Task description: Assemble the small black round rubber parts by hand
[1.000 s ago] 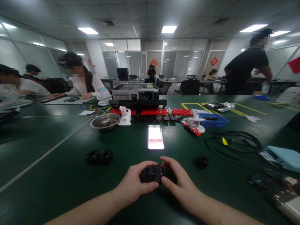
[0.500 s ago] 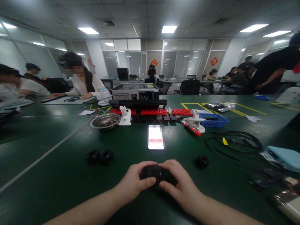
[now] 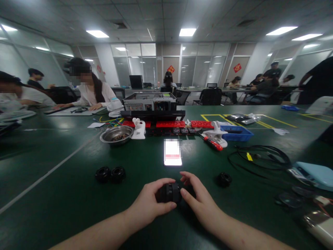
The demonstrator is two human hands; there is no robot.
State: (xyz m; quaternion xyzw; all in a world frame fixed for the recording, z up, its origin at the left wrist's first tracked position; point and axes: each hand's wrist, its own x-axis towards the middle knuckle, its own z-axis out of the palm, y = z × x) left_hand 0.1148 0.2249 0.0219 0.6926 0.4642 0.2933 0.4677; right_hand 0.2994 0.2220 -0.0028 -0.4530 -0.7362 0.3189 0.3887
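My left hand (image 3: 152,198) is wrapped round a black ribbed cylindrical fitting (image 3: 170,193), thumb on the near side and fingers on the far side. Part of the fitting is hidden in the palm. Just to its right, my right hand (image 3: 199,198) has its fingers and thumb apart, the thumb tip close to the fitting's right end; whether it touches I cannot tell. Two black ring-shaped parts (image 3: 110,174) lie side by side at the left. Another black ring-shaped part (image 3: 224,179) lies to the right of my right hand.
A lit phone (image 3: 173,152) lies ahead of my hands. Beyond are a metal bowl (image 3: 117,140), white clamp (image 3: 138,129), red-handled screwdriver (image 3: 213,143), blue tray (image 3: 238,135) and open computer case (image 3: 151,103). Coiled black cable (image 3: 270,156) lies right. People sit around farther back.
My right hand has come away from the fitting, its fingers lifted and spread slightly right. My left hand keeps its hold, and more of the fitting's right end shows.
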